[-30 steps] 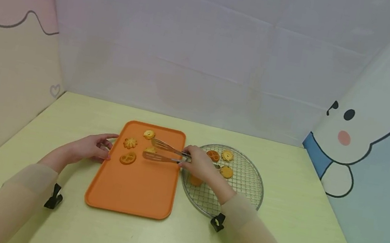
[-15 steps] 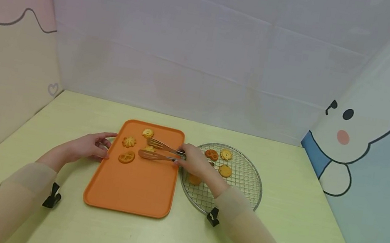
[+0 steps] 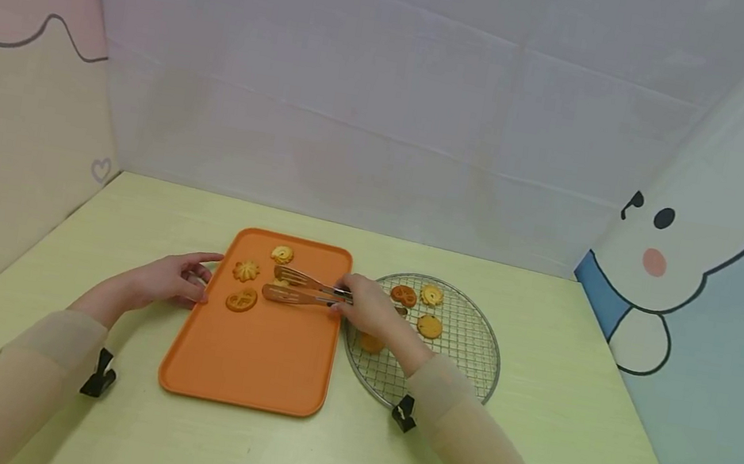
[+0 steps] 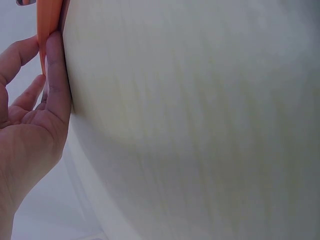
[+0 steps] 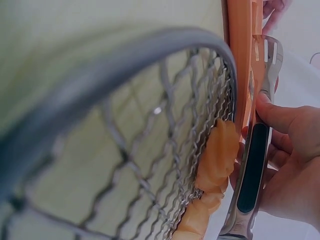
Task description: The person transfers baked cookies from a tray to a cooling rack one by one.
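In the head view my right hand (image 3: 368, 308) grips metal tongs (image 3: 304, 297) with slotted ends, held low over an orange tray (image 3: 251, 366). Between the tong ends lies a pale yellow cookie (image 3: 281, 281), mostly hidden; whether they press on it I cannot tell. A flower-shaped cookie (image 3: 247, 271), a pretzel-shaped cookie (image 3: 241, 300) and a ring-like cookie (image 3: 282, 255) rest on the tray nearby. My left hand (image 3: 173, 278) touches the tray's left edge with loosely bent fingers. In the right wrist view the thumb lies along the tongs' dark handle (image 5: 254, 167).
Right of the tray stands a round wire rack (image 3: 468, 359), its left part under my right hand. On it lie several cookies, among them a brown pretzel (image 3: 403, 295), a flower-shaped one (image 3: 431, 295) and a round one (image 3: 430, 326). Walls (image 3: 334, 98) enclose the pale table (image 3: 238, 453).
My right hand has shifted slightly left with the tongs, and their ends have drawn closer together around the yellow cookie. The left hand stays at the tray's edge.
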{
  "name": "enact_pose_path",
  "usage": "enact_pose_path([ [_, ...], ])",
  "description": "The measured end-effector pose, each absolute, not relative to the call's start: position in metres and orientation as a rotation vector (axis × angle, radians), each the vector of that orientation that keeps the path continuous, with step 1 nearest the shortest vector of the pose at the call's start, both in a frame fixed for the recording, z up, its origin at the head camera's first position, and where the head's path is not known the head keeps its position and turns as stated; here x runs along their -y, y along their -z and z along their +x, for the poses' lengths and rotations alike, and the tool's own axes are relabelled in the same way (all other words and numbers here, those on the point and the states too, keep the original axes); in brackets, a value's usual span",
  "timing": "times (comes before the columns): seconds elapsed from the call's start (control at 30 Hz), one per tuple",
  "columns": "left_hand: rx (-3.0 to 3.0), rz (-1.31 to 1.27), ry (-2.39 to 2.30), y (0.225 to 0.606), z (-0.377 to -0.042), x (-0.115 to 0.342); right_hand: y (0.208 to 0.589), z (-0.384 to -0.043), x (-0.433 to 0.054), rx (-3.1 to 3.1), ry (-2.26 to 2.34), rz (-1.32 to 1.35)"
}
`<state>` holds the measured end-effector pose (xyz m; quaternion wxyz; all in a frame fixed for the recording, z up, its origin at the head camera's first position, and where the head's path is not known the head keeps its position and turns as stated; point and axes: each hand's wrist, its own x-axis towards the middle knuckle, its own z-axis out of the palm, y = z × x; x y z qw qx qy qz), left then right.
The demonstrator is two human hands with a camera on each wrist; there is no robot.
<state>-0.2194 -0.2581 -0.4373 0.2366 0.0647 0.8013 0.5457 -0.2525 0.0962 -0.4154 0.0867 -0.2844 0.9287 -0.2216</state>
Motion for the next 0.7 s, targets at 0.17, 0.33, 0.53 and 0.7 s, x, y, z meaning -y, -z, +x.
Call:
enact_pose_path([
  [0.17, -2.198, 0.180, -1.496, 0.4383, -0.2201, 0.2589, 0.4159, -0.2526, -0.0962, -2.760, 0.666, -0.849],
  [0.33, -2.195, 0.182, -1.500, 0.4388, -0.2199, 0.2593, 0.4163, -0.2523, -0.0969, -2.763, 0.675, -0.850],
  [0.53, -2.194, 0.183, -1.501, 0.4388, -0.2197, 0.2598, 0.4151, -0.2515, -0.0985, -2.762, 0.678, -0.866],
  [0.7, -2.194, 0.180, -1.499, 0.4390, -0.2199, 0.2595, 0.4092, -0.2490, -0.1019, -2.751, 0.673, -0.872],
])
